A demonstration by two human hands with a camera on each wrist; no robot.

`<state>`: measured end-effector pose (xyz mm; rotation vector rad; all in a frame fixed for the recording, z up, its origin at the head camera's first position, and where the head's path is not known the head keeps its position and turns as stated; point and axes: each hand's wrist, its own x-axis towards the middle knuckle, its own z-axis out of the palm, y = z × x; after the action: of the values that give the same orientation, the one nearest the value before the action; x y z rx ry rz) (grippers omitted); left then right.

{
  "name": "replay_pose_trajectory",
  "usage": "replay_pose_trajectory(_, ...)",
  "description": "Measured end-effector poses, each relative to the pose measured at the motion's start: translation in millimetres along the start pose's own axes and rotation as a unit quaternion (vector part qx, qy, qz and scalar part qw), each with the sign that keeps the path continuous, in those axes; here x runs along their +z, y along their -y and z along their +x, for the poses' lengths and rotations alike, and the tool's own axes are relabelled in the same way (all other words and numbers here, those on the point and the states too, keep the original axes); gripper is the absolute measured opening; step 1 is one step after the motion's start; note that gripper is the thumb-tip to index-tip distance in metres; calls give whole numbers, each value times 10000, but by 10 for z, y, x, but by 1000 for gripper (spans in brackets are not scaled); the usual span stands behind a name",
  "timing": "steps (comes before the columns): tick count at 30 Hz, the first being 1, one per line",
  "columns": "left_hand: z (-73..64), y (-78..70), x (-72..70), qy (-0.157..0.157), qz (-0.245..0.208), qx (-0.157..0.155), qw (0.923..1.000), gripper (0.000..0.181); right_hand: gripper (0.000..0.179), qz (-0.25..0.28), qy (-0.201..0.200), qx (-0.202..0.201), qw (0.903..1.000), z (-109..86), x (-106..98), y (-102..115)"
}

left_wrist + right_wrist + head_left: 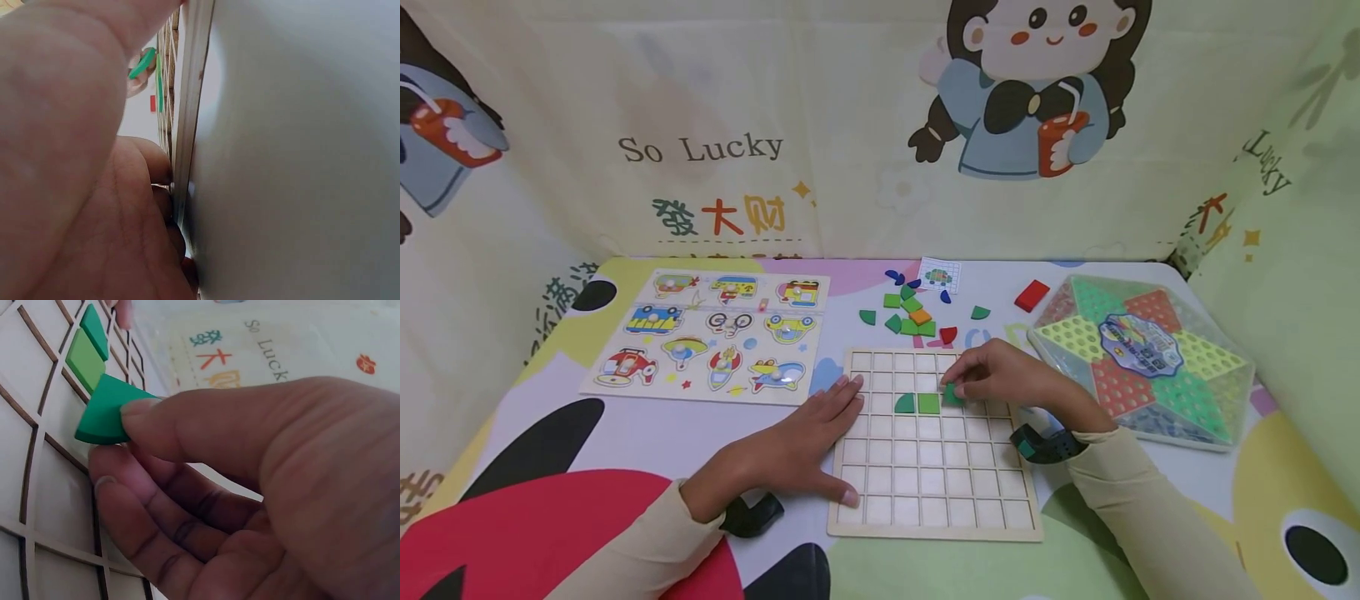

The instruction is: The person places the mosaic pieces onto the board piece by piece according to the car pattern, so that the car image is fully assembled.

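Observation:
A wooden grid board [934,483] lies on the table in front of the person. Two pieces sit in one of its rows: a dark green quarter-circle tile [905,404] and, beside it, a light green square tile [928,403]. My right hand [1011,379] pinches another dark green quarter-circle tile [109,412] between thumb and fingers, tilted over the cell right of the square. My left hand [801,442] rests at the board's left edge with its fingers extended, the thumb on the lower left corner.
Loose green, blue, red and orange tiles [913,305] lie beyond the board near a small pattern card [939,275]. A vehicle puzzle board [707,333] is at left. A hexagonal box [1142,358] stands at right, with a red block [1032,295] near it.

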<state>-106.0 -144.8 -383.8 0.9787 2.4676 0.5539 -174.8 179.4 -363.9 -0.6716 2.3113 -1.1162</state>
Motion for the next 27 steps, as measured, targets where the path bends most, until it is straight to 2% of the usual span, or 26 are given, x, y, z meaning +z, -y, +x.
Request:
replay_pose_trajectory(7,-1,4,16,-11,-10,15,10000,114,16,-22,213,-182,9996,18,42,-14)
replay_pose_trajectory(19,0,11,21,-21,87,-34,10000,116,15,-432,138,-76,9989,44,106,27)
replay_pose_trajectory(27,3,3,16,-13,104,-25,9999,115,16,-598,21,257,9979,33,136,67)
